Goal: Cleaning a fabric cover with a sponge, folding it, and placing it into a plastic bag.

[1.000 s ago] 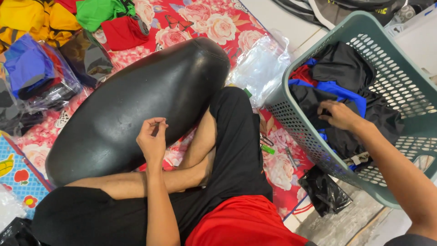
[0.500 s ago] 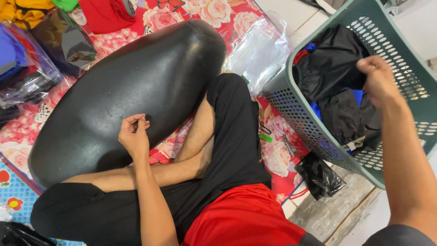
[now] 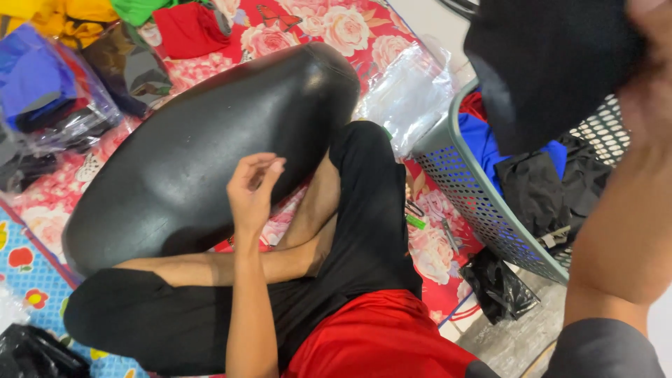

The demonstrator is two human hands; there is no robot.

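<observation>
My right hand (image 3: 651, 91) is raised at the top right, close to the camera, gripping a black garment (image 3: 553, 63) that hangs above the grey-green laundry basket (image 3: 476, 203). Inside the basket lie more dark clothes (image 3: 546, 189) and a blue piece (image 3: 483, 140). My left hand (image 3: 252, 185) hovers over my crossed legs with loosely curled fingers, holding nothing, just in front of a large black oval cushion (image 3: 203, 147).
A floral red mat (image 3: 308, 31) covers the floor. Folded clothes in clear bags (image 3: 42, 91), yellow, green and red garments lie at the top left. A clear plastic bag (image 3: 413, 98) rests beside the basket. A black bag (image 3: 497, 287) lies near the mat's edge.
My right hand has lifted a black garment out of the basket up toward the camera. My left hand rose a little and its fingers loosened.
</observation>
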